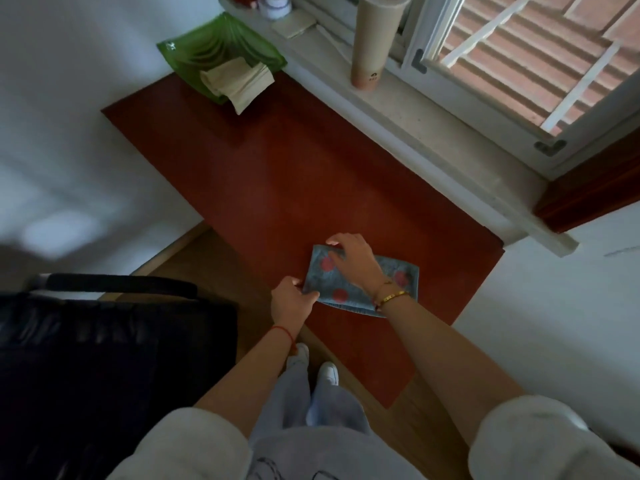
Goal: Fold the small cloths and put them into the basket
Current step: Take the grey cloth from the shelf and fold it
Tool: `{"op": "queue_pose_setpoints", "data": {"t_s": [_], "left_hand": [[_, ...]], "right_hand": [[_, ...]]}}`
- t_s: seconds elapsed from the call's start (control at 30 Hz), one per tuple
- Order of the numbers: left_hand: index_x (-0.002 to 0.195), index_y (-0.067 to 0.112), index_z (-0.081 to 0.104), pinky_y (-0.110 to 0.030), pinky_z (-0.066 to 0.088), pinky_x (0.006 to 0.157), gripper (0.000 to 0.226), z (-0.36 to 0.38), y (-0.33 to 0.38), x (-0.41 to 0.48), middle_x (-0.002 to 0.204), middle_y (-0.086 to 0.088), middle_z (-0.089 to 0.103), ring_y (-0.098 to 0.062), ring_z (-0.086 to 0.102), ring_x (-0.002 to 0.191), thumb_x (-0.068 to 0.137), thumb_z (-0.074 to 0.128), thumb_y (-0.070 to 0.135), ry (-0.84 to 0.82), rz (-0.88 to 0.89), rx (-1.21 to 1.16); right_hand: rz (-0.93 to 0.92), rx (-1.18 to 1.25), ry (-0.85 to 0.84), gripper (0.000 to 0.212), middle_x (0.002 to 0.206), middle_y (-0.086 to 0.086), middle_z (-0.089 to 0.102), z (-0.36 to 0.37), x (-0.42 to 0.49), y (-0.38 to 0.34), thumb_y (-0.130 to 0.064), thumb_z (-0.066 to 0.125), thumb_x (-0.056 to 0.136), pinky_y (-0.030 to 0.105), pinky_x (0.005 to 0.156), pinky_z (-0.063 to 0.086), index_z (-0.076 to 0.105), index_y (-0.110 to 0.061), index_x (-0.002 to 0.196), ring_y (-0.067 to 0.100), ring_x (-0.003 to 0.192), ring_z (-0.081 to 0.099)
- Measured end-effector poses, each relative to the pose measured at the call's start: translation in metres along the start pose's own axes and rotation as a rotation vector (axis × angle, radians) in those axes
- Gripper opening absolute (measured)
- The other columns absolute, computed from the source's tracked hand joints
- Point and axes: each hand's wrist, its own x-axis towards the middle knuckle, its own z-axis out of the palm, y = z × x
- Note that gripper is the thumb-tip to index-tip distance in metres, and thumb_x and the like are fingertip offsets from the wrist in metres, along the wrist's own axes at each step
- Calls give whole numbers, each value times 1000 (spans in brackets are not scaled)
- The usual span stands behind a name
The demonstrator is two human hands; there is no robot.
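Note:
A small blue cloth with red dots lies partly folded on the red-brown table, near its front edge. My left hand pinches the cloth's near-left corner. My right hand reaches across the cloth, and its fingers grip the far-left corner. A green basket stands at the table's far left corner. A beige folded cloth rests in it and hangs over its front rim.
A black chair stands to the left, close to the table. A stone windowsill runs along the table's right side with a tall cardboard tube on it. My legs and white shoes are below the table's edge.

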Motion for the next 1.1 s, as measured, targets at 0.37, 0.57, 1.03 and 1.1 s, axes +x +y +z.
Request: {"op": "queue_pose_setpoints", "data": {"t_s": [0.37, 0.57, 1.03, 1.1], "left_hand": [[90, 12, 70, -19, 39, 54, 13, 3, 2, 18, 84, -3, 69, -14, 59, 74, 80, 75, 19, -104, -4, 112], [102, 19, 67, -13, 41, 65, 23, -19, 26, 19, 92, 8, 66, -9, 62, 88, 80, 75, 24, -147, 151, -14], [98, 16, 73, -26, 57, 79, 18, -97, 163, -28, 91, 3, 76, -11, 73, 84, 81, 76, 14, -176, 897, 73], [98, 16, 73, -27, 57, 80, 19, -106, 171, -35, 92, 3, 75, -12, 73, 86, 80, 77, 14, -216, 970, 98]], "right_hand": [[64, -63, -151, 26, 116, 11, 59, 2, 28, -4, -20, 59, 89, 42, 100, 40, 63, -8, 112, 29, 111, 48], [154, 328, 19, 11, 85, 0, 73, -42, 9, -2, -25, 61, 91, 30, 60, 49, 58, -15, 94, 11, 68, 57], [-35, 445, 389, 21, 99, 4, 72, -172, -79, -10, 6, 65, 82, 27, 92, 55, 66, -5, 100, 16, 94, 70], [-74, 462, 384, 21, 94, 0, 70, -178, -92, -13, 8, 65, 81, 21, 85, 54, 64, -6, 97, 12, 88, 68]]}}
